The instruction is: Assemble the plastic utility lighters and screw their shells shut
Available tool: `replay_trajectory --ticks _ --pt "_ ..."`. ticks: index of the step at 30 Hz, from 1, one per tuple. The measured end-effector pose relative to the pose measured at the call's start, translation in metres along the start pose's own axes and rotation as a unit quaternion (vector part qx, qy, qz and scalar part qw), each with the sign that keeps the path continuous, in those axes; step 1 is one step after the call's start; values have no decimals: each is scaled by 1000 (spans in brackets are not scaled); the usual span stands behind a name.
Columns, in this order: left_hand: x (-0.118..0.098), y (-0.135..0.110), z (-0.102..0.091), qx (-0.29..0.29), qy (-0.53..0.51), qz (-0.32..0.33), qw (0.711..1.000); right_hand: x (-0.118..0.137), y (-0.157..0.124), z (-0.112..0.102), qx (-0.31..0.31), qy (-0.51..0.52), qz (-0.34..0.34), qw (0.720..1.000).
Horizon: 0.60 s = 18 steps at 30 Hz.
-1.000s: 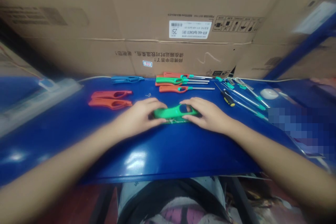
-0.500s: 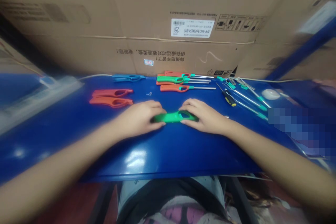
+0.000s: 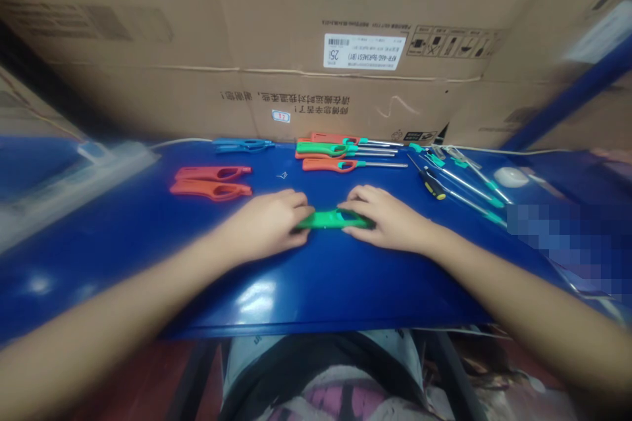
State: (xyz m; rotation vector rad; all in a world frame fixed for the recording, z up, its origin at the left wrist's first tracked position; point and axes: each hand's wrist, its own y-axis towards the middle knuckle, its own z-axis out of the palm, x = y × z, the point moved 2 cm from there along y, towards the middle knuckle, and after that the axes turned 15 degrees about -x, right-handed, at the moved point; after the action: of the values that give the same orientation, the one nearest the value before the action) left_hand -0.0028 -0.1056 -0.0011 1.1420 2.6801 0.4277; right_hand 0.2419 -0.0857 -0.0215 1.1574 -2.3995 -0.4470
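Observation:
A green lighter handle lies level between my two hands, low over the blue table. My left hand is closed on its left end, thumb on the near side and fingers on the far side. The right end, by the trigger opening, is gripped by my right hand. Both ends of the handle are partly hidden by fingers. Beyond my left hand lie two red-orange lighter handles side by side. Lighters with metal rods, an orange one and a green one among them, lie behind my hands.
Blue handles lie at the back left. At the right are several metal rods with teal ends, a black-and-yellow screwdriver and a white round object. A large cardboard box stands behind the blue table.
My left hand's fingers and thumb have shifted slightly on the handle's left end. Both hands still hold the handle in nearly the same place.

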Motion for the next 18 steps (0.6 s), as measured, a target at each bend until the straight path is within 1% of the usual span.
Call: replay_trajectory --ticks 3,6,9,13,15,18 --pt "-1 1 2 -6 22 24 999 1 0 -3 -15 10 -8 1000" --pt "3 1 5 -30 3 28 999 1 -1 -6 -50 27 -6 998" --pt "5 1 9 -53 -25 35 998 2 -1 -9 -72 8 -20 997" --pt "1 0 12 -64 -48 36 996 5 -3 -10 -104 -27 -60 992" --pt "0 0 12 -70 -48 32 996 5 -3 -11 -109 -25 -57 992" --pt "3 2 10 -66 -58 20 996 2 -1 -13 -101 -3 -31 994"
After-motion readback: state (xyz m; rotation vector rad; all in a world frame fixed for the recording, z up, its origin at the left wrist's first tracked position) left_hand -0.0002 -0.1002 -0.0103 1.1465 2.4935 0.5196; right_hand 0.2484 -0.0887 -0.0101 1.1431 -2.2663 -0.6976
